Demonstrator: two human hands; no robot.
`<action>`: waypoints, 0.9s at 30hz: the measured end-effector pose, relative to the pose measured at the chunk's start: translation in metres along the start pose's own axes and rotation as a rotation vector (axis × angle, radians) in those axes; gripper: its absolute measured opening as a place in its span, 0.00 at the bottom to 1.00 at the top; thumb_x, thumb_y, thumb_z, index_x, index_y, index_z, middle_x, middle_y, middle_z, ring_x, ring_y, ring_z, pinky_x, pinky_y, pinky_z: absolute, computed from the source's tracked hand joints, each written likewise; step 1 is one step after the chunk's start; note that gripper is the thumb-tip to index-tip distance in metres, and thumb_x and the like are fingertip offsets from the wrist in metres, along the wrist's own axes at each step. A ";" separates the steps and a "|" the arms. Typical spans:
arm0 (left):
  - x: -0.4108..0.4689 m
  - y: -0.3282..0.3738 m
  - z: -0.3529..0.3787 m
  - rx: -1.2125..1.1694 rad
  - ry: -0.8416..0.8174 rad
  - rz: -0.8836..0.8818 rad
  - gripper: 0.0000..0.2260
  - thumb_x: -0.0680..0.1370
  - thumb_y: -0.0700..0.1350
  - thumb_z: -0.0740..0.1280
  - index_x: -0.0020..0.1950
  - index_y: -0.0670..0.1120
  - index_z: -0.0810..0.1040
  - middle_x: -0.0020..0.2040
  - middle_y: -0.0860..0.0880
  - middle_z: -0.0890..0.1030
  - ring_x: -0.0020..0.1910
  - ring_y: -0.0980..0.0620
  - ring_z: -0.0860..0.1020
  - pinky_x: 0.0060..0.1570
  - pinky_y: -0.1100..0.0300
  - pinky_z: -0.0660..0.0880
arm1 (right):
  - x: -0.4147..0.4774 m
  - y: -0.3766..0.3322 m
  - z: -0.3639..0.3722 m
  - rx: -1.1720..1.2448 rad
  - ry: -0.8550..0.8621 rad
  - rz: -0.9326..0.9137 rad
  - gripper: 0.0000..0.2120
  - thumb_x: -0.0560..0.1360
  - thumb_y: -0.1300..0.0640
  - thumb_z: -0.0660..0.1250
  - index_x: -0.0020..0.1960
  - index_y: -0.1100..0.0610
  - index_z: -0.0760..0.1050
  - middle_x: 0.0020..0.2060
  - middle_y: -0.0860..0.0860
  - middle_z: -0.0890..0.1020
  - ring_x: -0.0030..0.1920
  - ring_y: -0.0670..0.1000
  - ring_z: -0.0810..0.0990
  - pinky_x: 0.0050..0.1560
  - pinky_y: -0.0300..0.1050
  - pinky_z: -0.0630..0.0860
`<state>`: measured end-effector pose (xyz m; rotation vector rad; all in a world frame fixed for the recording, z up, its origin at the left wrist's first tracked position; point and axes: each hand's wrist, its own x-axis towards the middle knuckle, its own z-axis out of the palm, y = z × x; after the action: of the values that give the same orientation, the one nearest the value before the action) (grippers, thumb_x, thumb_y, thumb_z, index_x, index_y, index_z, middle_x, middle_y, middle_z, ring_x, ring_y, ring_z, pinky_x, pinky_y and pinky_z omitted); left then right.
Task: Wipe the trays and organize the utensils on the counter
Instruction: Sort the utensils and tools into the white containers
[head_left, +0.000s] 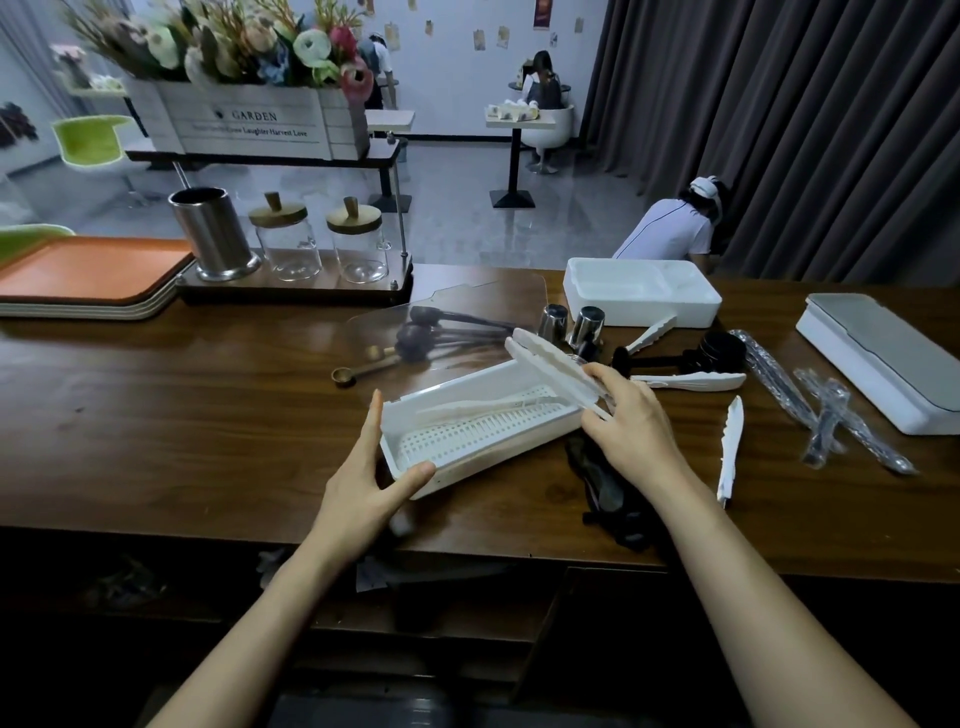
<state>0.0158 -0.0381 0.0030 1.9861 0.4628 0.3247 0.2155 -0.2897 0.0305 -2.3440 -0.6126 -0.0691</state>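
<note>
A white utensil box (457, 470) with a slotted drain floor sits in the middle of the wooden counter (182, 415). One pair of white tongs (488, 405) lies inside it. My left hand (371, 480) grips the box's near left corner. My right hand (631, 421) holds a second pair of white tongs (550, 366) slanted over the box's right end. The box's clear lid (457, 322) stands open behind it. More white tongs (730, 449) lie to the right. A dark cloth (605, 486) lies under my right wrist.
Dark spoons (441, 332) and a brass scoop (358, 371) lie behind the lid. Steel cups (584, 325), black scoops (711, 351), wrapped cutlery (826, 410), a white foam tray (641, 291) and a lidded box (883, 353) fill the right. Orange trays (91, 273) and jars (288, 241) stand at left.
</note>
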 end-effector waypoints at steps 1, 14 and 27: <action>0.000 0.000 0.000 0.003 -0.006 0.003 0.47 0.66 0.74 0.70 0.76 0.77 0.43 0.71 0.75 0.62 0.76 0.54 0.65 0.76 0.48 0.62 | 0.001 -0.003 0.001 -0.016 0.006 -0.014 0.25 0.77 0.56 0.68 0.72 0.47 0.69 0.61 0.49 0.76 0.62 0.51 0.73 0.58 0.49 0.74; 0.001 -0.006 -0.004 0.014 -0.022 -0.012 0.47 0.68 0.74 0.70 0.77 0.74 0.42 0.77 0.66 0.64 0.77 0.56 0.64 0.77 0.47 0.62 | 0.030 -0.048 0.018 -0.150 -0.252 -0.197 0.19 0.75 0.48 0.68 0.65 0.43 0.74 0.58 0.45 0.77 0.60 0.49 0.73 0.58 0.48 0.72; 0.003 -0.004 -0.003 0.016 0.008 -0.041 0.47 0.69 0.70 0.73 0.79 0.73 0.45 0.76 0.63 0.69 0.75 0.57 0.67 0.75 0.49 0.65 | 0.047 -0.098 0.052 0.267 -0.613 -0.377 0.14 0.78 0.59 0.70 0.60 0.46 0.78 0.55 0.41 0.82 0.58 0.41 0.80 0.61 0.42 0.76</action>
<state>0.0162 -0.0329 0.0008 1.9883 0.5125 0.3043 0.2078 -0.1741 0.0626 -1.9477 -1.2699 0.5449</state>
